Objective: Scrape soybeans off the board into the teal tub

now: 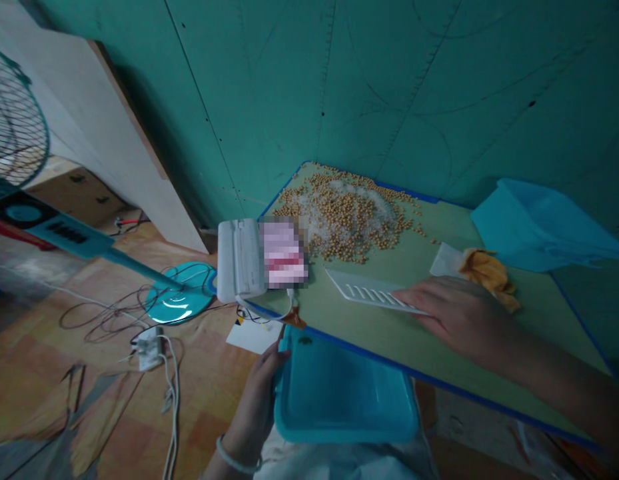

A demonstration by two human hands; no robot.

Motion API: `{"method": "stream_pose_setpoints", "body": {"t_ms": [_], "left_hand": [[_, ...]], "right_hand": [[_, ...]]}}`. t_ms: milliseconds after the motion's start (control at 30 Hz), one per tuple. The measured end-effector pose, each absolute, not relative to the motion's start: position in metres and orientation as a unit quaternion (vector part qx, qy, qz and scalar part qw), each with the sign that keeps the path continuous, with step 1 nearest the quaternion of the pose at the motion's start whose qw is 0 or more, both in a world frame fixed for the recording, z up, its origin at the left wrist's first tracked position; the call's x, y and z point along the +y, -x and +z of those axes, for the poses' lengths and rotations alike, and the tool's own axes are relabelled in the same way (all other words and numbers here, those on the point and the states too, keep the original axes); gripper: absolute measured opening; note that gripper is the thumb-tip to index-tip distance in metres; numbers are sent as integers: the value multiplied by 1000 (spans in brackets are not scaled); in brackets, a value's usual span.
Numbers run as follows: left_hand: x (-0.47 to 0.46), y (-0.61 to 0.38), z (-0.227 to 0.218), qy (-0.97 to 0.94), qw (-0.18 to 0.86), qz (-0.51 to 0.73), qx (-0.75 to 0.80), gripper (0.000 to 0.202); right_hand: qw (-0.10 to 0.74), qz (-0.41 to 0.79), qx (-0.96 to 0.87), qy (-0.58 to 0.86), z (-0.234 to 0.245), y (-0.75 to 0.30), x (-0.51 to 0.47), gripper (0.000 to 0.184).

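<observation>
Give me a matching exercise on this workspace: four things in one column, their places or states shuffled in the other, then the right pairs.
Things
1. Slotted white scraper
2. Lower turquoise bin
3. Small tan balls
4. Orange cloth

Places or states
A. Heaped on the table, mixed with something whitish
B. In the right hand's grip
C. Crumpled on the tabletop
D. In the left hand's grip

Pairs: 1-B, 2-D, 3-A, 4-C

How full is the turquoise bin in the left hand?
Seemingly empty: the turquoise bin shows bare plastic inside, though the tabletop may hide part.
</observation>
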State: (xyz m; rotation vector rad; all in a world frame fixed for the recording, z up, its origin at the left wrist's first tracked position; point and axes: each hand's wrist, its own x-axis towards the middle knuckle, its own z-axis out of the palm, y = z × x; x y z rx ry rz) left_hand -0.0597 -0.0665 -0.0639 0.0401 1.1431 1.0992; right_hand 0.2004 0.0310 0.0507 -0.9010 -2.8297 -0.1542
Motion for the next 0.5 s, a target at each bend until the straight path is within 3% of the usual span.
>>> {"method": "stream_pose_setpoints", "body": {"t_ms": [500], "left_hand": [[-72, 50, -50, -55, 688, 516, 507, 24]], "right_hand": [[87, 33, -963, 254, 72, -212, -23, 25]]}}
